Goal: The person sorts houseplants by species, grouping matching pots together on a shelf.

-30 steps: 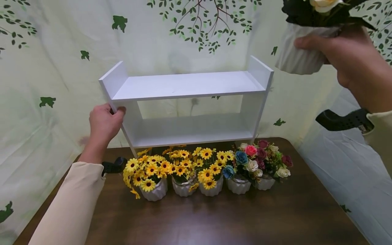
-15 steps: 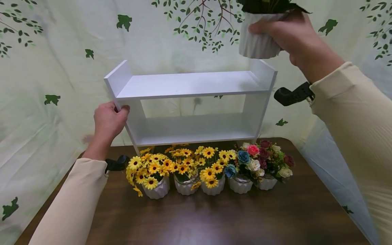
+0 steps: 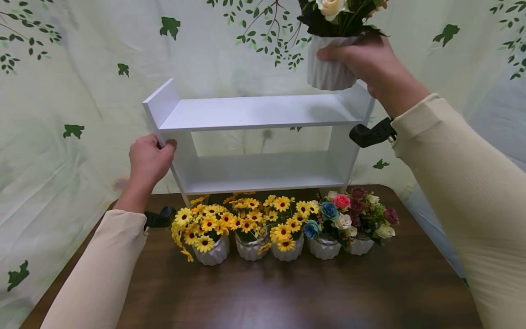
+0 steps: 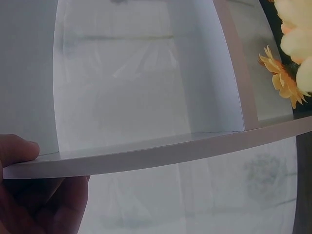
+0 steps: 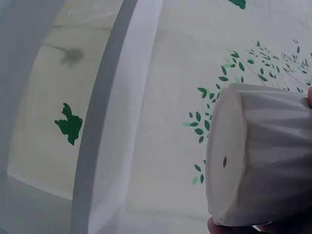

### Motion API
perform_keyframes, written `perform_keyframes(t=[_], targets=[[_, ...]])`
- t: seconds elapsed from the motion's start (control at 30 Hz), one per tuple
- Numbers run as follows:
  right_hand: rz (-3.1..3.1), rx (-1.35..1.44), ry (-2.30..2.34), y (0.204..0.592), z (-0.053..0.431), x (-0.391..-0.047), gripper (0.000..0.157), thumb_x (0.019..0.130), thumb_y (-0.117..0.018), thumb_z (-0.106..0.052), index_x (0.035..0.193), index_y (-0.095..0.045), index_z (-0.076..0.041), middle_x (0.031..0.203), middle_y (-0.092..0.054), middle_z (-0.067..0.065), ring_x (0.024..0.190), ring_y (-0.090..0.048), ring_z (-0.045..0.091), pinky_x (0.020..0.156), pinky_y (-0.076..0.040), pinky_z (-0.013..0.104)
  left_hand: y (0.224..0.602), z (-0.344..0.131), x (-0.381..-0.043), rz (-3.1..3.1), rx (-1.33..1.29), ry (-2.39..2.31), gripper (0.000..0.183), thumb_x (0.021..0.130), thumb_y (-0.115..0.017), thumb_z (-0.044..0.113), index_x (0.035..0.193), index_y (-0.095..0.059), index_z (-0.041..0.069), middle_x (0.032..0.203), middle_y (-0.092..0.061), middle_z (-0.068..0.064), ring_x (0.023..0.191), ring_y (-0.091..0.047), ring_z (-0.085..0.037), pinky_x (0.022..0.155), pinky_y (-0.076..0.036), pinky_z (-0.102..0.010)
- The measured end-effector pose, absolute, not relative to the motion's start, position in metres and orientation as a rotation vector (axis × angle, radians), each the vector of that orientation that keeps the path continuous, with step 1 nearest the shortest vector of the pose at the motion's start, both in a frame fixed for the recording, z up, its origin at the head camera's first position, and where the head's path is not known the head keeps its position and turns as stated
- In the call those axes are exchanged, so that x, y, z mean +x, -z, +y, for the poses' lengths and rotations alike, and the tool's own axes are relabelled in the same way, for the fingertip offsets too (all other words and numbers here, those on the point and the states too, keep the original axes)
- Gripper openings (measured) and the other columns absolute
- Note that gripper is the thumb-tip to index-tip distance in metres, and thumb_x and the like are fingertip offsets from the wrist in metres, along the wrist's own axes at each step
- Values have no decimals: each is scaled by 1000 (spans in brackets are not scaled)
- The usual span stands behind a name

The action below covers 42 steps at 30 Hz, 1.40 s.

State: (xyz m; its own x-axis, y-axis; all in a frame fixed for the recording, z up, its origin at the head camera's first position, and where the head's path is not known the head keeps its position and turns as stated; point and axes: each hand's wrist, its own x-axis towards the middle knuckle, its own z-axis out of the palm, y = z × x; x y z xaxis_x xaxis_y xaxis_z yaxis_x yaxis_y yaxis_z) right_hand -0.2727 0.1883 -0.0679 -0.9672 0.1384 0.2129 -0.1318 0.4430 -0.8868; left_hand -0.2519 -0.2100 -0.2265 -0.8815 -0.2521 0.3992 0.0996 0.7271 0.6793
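Observation:
My left hand [image 3: 149, 157] grips the left side panel of a white two-tier shelf [image 3: 246, 112], thumb on the inner face and fingers behind, as the left wrist view also shows. High on the right, my right hand [image 3: 376, 64] holds a white ribbed flowerpot [image 3: 328, 68] with cream roses [image 3: 330, 8] and dark leaves. The pot hangs above the right end of the top shelf board, casting a soft shadow on it. Its underside, with a small hole, faces the camera in the right wrist view, where the flowerpot [image 5: 263, 156] is beside the shelf's edge [image 5: 105, 117].
In front of the shelf, several white pots stand in a row on the dark wooden table [image 3: 267, 297]. Yellow daisies [image 3: 205, 224] fill those on the left; blue, pink, white and dark red roses [image 3: 343, 214] are on the right. A leaf-patterned cloth [image 3: 94, 100] hangs behind.
My right hand has carried the potted roses leftward, from beyond the shelf's right side to over its top board. The left hand keeps its grip; the head view has shifted slightly.

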Motion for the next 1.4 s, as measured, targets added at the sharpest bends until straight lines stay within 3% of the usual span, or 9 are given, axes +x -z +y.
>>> perform_keyframes(t=[0.07,0.2,0.3,0.47,0.57,0.7,0.8,1.17,1.4], targets=[[-2456,-11,-1534,70,187,-274,80,78,-81,-36,146,-40,-25,139,-50,-11,122,-50,10,113,-41,33,226,-210,-252,-2457,117,999,47,96,-45,30,108,-66,-11,115,-68,-32,109,-65,-47,87,-55,-58],[-2482,-12,-1526,76,186,-278,81,78,-82,-38,146,-40,-25,139,-50,-10,122,-48,10,113,-40,33,228,-211,-253,-2451,117,961,45,95,-46,29,101,-67,-11,109,-70,-32,101,-67,-44,68,-54,-40],[-2516,-12,-1503,83,186,-282,84,78,-81,-40,149,-38,-25,141,-49,-9,127,-47,12,115,-38,33,229,-213,-253,-2444,111,925,43,94,-47,28,93,-67,-10,102,-71,-32,94,-68,-43,57,-42,-26],[-2572,-20,-1462,92,184,-285,87,79,-79,-45,152,-35,-25,152,-46,-5,136,-44,16,116,-37,35,231,-213,-254,-2429,114,915,41,93,-47,28,89,-66,-9,100,-71,-32,92,-68,-43,54,-39,-23],[-2586,-14,-1453,96,183,-285,87,80,-78,-46,152,-34,-25,155,-43,-4,138,-43,16,117,-37,35,232,-212,-255,-2406,127,931,41,94,-47,28,93,-66,-8,101,-71,-31,94,-68,-42,58,-44,-27],[-2577,7,-1470,98,181,-285,87,81,-78,-43,153,-33,-25,156,-41,-4,140,-41,16,118,-35,34,233,-210,-257,-2387,131,1011,46,97,-44,31,111,-65,-7,115,-69,-29,104,-67,-42,77,-56,-47],[-2556,39,-1494,100,179,-286,87,81,-80,-38,153,-33,-25,157,-40,-4,141,-40,15,119,-35,33,234,-210,-256,-2382,129,1072,50,98,-44,35,124,-62,-4,125,-66,-27,111,-64,-42,89,-54,-58],[-2545,4,-1502,112,189,-288,96,79,-80,-40,156,-25,-25,161,-34,-5,144,-35,14,123,-26,33,236,-208,-257,-2355,121,1039,40,94,-52,25,120,-64,-3,124,-67,-25,110,-65,-41,88,-55,-57],[-2525,-45,-1529,117,191,-291,101,79,-81,-41,157,-18,-25,164,-28,-4,147,-31,14,124,-23,33,230,-209,-259,-2428,103,1082,47,94,-53,25,135,-57,2,135,-61,-23,120,-60,-44,95,-51,-60]])
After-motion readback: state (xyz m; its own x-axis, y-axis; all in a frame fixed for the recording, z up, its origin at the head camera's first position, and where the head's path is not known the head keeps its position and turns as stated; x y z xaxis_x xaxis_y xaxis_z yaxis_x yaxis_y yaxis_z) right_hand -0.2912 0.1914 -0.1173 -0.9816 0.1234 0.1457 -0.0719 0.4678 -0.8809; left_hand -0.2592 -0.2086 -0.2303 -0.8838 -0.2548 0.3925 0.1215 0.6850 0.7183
